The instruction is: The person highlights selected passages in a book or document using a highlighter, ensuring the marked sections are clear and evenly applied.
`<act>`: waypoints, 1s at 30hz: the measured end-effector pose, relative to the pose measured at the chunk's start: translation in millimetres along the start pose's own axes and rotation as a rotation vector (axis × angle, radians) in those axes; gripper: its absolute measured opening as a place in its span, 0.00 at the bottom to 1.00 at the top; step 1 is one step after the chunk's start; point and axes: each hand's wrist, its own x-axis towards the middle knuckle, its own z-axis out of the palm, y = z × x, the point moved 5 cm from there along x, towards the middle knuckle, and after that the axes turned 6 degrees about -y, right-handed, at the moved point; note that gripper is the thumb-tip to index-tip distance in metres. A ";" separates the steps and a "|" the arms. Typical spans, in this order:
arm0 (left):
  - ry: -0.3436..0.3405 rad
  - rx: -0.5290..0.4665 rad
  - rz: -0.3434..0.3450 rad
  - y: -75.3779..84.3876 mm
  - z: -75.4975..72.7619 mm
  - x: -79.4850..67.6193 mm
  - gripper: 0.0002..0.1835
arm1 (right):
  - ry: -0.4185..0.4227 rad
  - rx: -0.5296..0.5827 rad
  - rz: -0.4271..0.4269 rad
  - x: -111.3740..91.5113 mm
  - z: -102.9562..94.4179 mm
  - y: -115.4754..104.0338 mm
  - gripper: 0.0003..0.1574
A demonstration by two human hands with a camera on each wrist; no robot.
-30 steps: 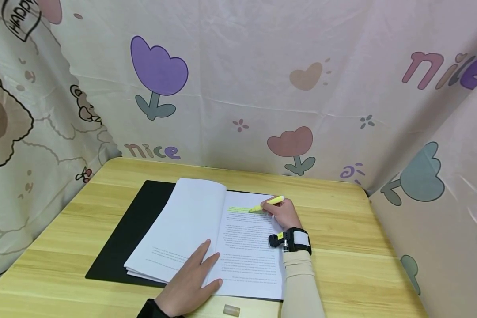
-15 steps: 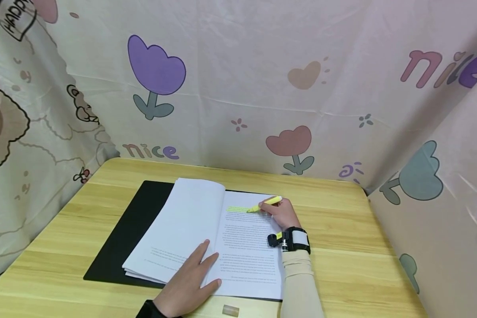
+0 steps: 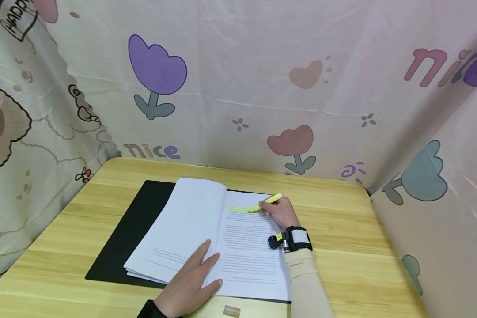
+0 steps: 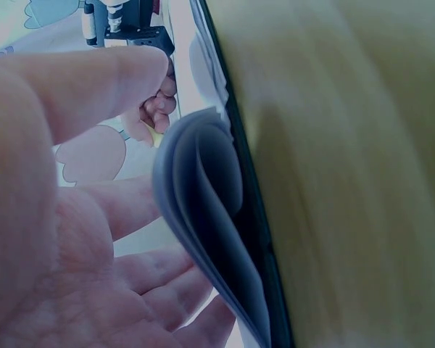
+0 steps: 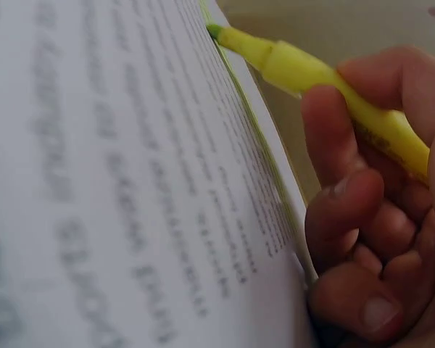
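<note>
A stack of white printed pages [image 3: 254, 247], folded open, lies on a black folder [image 3: 123, 247]. My right hand [image 3: 283, 213] pinches a yellow highlighter [image 5: 304, 69] between thumb and fingers. In the right wrist view its green-tinted tip meets the page at the highlighted lines [image 3: 237, 209] near the top of the text. My left hand [image 3: 188, 280] rests with spread fingers across the fold and the lower part of the pages. In the left wrist view, the curled edges of the turned-over sheets [image 4: 196, 188] bulge beside the left hand's fingers.
A small greyish-tan block [image 3: 232, 311] lies on the wooden table [image 3: 342, 265] just in front of the folder. A patterned curtain [image 3: 230, 88] hangs behind the table and along both sides. A black strap with a camera [image 3: 290, 239] sits on the right wrist.
My right forearm has swung slightly to the right, uncovering more of the page's lower right corner. The highlighter leans a little more steeply, its tip near the same spot. The left hand stays put.
</note>
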 end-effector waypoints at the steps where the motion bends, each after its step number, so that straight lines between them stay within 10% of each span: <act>1: 0.001 0.001 -0.003 -0.2 0.0 -0.1 0.36 | -0.002 -0.003 -0.009 0.7 0.9 -1.0 0.11; 30: 0.003 0.001 -0.005 -0.2 0.4 -1.7 0.36 | 0.034 -0.066 0.004 -1.5 -3.2 -4.0 0.13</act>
